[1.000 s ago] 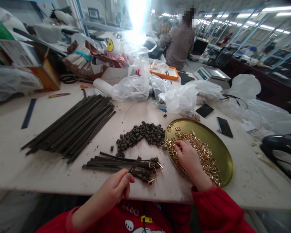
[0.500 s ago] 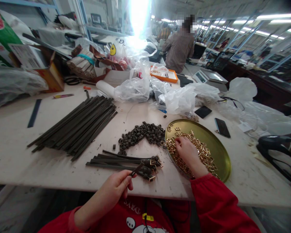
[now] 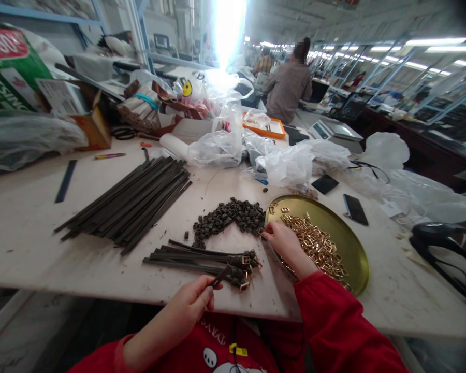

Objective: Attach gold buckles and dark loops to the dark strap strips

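My left hand (image 3: 196, 299) is closed around a dark strap (image 3: 222, 275), whose short end sticks up past the thumb; the rest of the strap is hidden. At the left rim of a round brass-coloured tray (image 3: 351, 241), my right hand (image 3: 283, 242) pinches a small gold buckle (image 3: 261, 231) between thumb and fingers. Many loose gold buckles (image 3: 318, 248) fill the tray. Just beyond my left hand lie several straps fitted with buckles (image 3: 202, 259). Small dark strap loops (image 3: 229, 220) form a heap behind them.
A thick stack of plain dark straps (image 3: 135, 197) lies to the left. Clear plastic bags (image 3: 287, 160) crowd the back. A phone (image 3: 355, 209) and a black corded device (image 3: 438, 238) are at the right. A person (image 3: 289, 88) sits farther off, back turned.
My right hand has moved left from over the buckle pile to the tray's left rim. My left hand keeps hold of the strap; the view has shifted slightly.
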Tool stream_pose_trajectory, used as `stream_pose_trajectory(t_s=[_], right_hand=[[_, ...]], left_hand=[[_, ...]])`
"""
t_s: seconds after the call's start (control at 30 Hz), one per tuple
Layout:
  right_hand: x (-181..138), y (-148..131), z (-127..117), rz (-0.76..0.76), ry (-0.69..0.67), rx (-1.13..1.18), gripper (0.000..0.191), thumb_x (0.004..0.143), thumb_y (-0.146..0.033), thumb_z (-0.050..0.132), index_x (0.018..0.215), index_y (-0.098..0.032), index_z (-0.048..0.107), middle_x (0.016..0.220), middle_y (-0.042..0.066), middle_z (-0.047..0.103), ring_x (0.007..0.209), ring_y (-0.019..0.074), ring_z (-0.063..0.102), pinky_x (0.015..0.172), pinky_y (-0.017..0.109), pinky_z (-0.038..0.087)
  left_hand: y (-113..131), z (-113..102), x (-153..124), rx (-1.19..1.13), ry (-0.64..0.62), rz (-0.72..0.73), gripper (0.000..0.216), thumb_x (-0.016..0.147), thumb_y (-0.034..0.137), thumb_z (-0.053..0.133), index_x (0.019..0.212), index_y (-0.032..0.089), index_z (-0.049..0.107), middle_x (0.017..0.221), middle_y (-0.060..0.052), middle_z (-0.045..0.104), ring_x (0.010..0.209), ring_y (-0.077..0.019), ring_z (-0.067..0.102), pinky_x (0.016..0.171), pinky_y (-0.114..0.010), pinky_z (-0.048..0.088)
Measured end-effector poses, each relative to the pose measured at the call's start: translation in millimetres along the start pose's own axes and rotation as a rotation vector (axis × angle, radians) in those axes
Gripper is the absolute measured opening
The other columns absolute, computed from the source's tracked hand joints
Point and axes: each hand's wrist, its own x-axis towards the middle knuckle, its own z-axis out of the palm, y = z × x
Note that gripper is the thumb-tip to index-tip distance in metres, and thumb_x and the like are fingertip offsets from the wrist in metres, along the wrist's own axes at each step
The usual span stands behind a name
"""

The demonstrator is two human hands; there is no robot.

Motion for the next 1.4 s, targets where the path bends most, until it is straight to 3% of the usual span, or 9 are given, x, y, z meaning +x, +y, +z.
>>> stream_pose_trajectory(t_s=[0.17,0.27,0.37,0.5,0.63,0.83,0.93,1.1,1.4], right_hand=[[-1,-4,-2,0.003,0.012,0.115,0.007,0.075,-0.017,0.054,0.069,-0.017,0.057,0.072,0.005,0.058,0.07,0.0183,0.053,0.065,0.029,0.037],[-11,-17,-9,-0.02,0.003,0.227,0.007,0.078,-0.021,0.052,0.073,-0.017,0.055,0.069,0.002,0.057,0.066,0.0161,0.053,0.062,0.027,0.039],[-29,-40,-16,-0.082,-0.092,0.452,0.014,0.082,-0.031,0.049,0.077,-0.019,0.054,0.064,-0.002,0.055,0.057,0.0128,0.051,0.053,0.024,0.04],[-55,-76,-21,-0.161,-0.297,0.955,0.011,0.081,-0.03,0.052,0.083,-0.02,0.058,0.07,-0.001,0.058,0.061,0.0129,0.052,0.055,0.024,0.042],[-67,-100,-21,-0.168,-0.341,1.064,0.006,0.077,-0.024,0.057,0.082,-0.021,0.059,0.072,-0.001,0.06,0.063,0.013,0.053,0.056,0.025,0.042],[-71,-108,-17,0.066,-0.439,1.418,0.023,0.071,-0.031,0.063,0.091,-0.022,0.057,0.081,0.0,0.063,0.072,0.0141,0.058,0.066,0.028,0.045],[-75,-110,-14,0.19,-0.462,1.51,0.031,0.066,-0.033,0.068,0.093,-0.021,0.057,0.077,-0.001,0.062,0.067,0.0129,0.056,0.063,0.026,0.044],[-81,-117,-2,0.25,-0.468,1.569,0.026,0.068,-0.039,0.069,0.077,-0.017,0.059,0.063,-0.003,0.058,0.058,0.0107,0.051,0.059,0.025,0.04],[-84,-125,8,0.451,-0.522,1.894,0.019,0.063,-0.026,0.075,0.071,-0.017,0.061,0.068,-0.003,0.058,0.059,0.0087,0.051,0.06,0.022,0.042]], left_hand=[[7,0,1,0.048,0.03,0.005,0.023,0.085,0.032,0.036,0.088,0.016,0.053,0.06,0.004,0.049,0.05,-0.0102,0.038,0.046,-0.02,0.028],[17,-5,2,0.096,0.075,0.013,0.025,0.084,0.033,0.036,0.075,0.017,0.053,0.058,0.003,0.049,0.054,-0.0116,0.042,0.052,-0.021,0.032],[30,-10,6,0.128,0.158,0.067,0.029,0.085,0.036,0.037,0.068,0.017,0.051,0.058,0.003,0.05,0.057,-0.0123,0.045,0.058,-0.022,0.035],[41,-11,16,0.104,0.221,0.123,0.027,0.085,0.038,0.038,0.077,0.017,0.053,0.059,0.003,0.052,0.058,-0.0124,0.047,0.058,-0.023,0.037],[39,-8,22,0.074,0.197,0.118,0.021,0.083,0.034,0.045,0.081,0.016,0.054,0.06,0.004,0.052,0.058,-0.0112,0.047,0.057,-0.021,0.037],[31,-8,20,0.027,0.257,0.07,0.02,0.083,0.034,0.046,0.077,0.015,0.052,0.058,0.004,0.05,0.054,-0.0099,0.045,0.053,-0.021,0.035],[28,-7,20,-0.034,0.261,0.035,0.02,0.083,0.034,0.045,0.078,0.016,0.052,0.055,0.005,0.048,0.05,-0.0094,0.043,0.049,-0.02,0.034],[28,-6,21,-0.064,0.271,0.019,0.021,0.082,0.036,0.045,0.079,0.016,0.051,0.055,0.005,0.048,0.049,-0.0092,0.043,0.046,-0.02,0.033],[25,-3,19,0.052,0.303,0.048,0.022,0.083,0.034,0.044,0.076,0.015,0.051,0.058,0.003,0.052,0.054,-0.0111,0.046,0.052,-0.023,0.035]])
